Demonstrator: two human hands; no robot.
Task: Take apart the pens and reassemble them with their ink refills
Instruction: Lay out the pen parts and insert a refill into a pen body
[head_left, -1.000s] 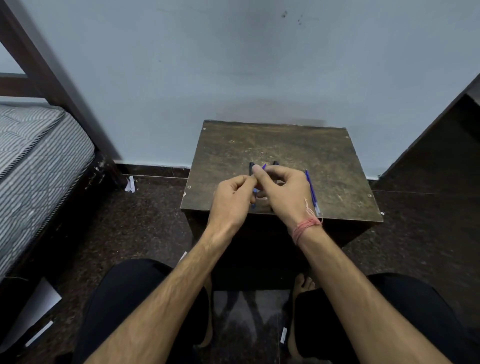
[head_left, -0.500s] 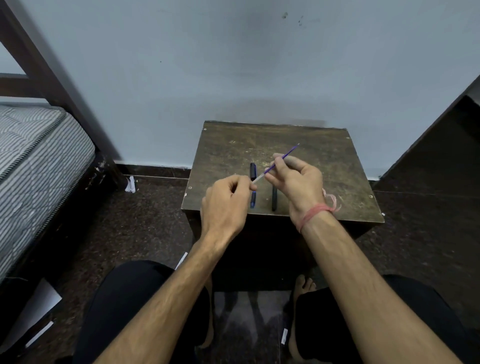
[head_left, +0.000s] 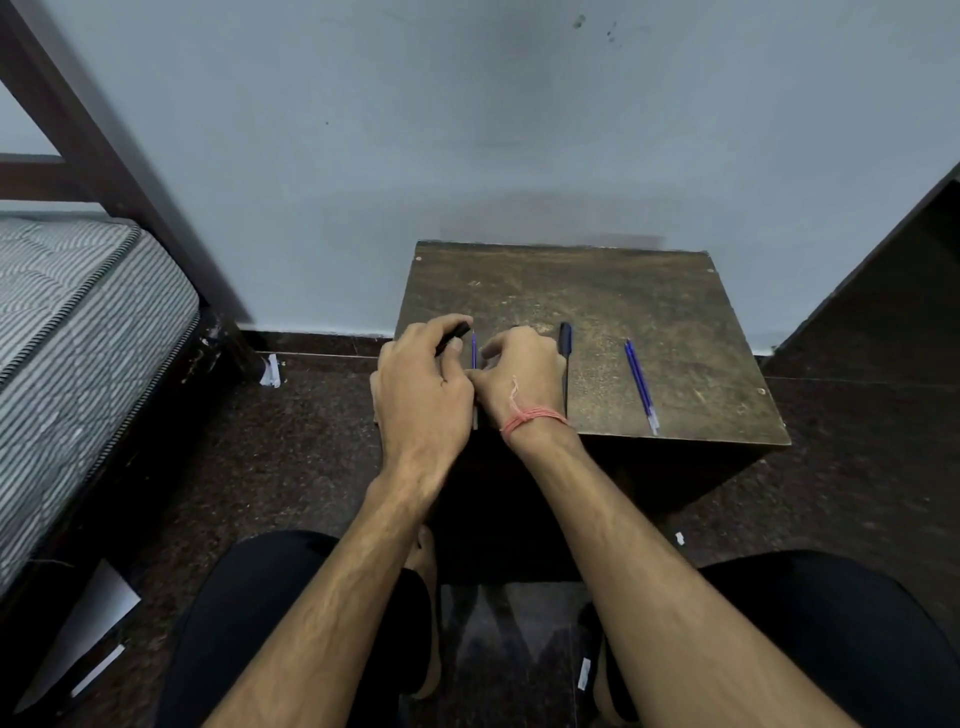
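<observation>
left hand (head_left: 421, 384) curled over the near left edge of the small wooden table (head_left: 597, 291), knuckles up, fingers wrapped round a dark pen barrel (head_left: 453, 336) whose end pokes out past the fingertips, pointing up and to the right. just right of that hand, in the gap between both hands, a thin blue refill (head_left: 474, 351) standing along a near-to-far line, its lower end hidden where the hands meet. right hand (head_left: 519, 374) touching the left at the thumbs, fingers curled inward, red thread (head_left: 530, 417) round the wrist; cannot tell what, if anything, is pinched there. just beyond the right hand's outer edge, a dark pen (head_left: 564, 358) flat on the table, long axis near-to-far, cap end away. further right, well apart from both hands, a second blue refill (head_left: 641, 385), lying slightly slanted, tip towards the near edge.
</observation>
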